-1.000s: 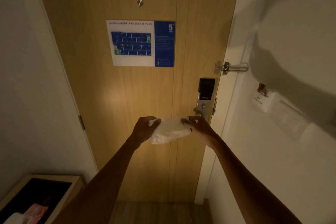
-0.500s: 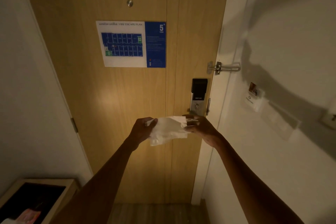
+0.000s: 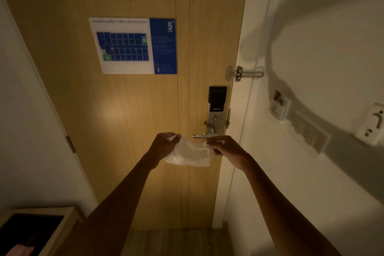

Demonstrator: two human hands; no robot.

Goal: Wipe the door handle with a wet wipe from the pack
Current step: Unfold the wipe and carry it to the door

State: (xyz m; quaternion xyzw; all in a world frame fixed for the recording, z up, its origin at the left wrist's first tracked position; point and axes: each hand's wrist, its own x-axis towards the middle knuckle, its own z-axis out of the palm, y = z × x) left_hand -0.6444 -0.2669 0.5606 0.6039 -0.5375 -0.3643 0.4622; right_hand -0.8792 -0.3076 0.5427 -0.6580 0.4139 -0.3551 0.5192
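Note:
A white wet wipe (image 3: 190, 155) hangs spread between my two hands in front of a wooden door (image 3: 133, 110). My left hand (image 3: 164, 146) pinches its left edge and my right hand (image 3: 225, 147) grips its right edge. The metal lever door handle (image 3: 203, 135) sticks out leftward from a silver lock plate with a black card reader (image 3: 217, 97), just above the wipe and my right hand. The wipe hangs just below the handle; contact cannot be told. No pack of wipes shows in view.
A fire escape plan sign (image 3: 133, 45) is fixed on the door. A swing bar latch (image 3: 243, 72) bridges door and frame. The right wall carries a key card holder (image 3: 278, 106) and switches (image 3: 311, 133). A wooden-edged bin (image 3: 47, 228) stands at bottom left.
Both hands have dropped slightly, so the lever handle now shows above them. The wipe has been drawn open wider and hangs lower between the hands.

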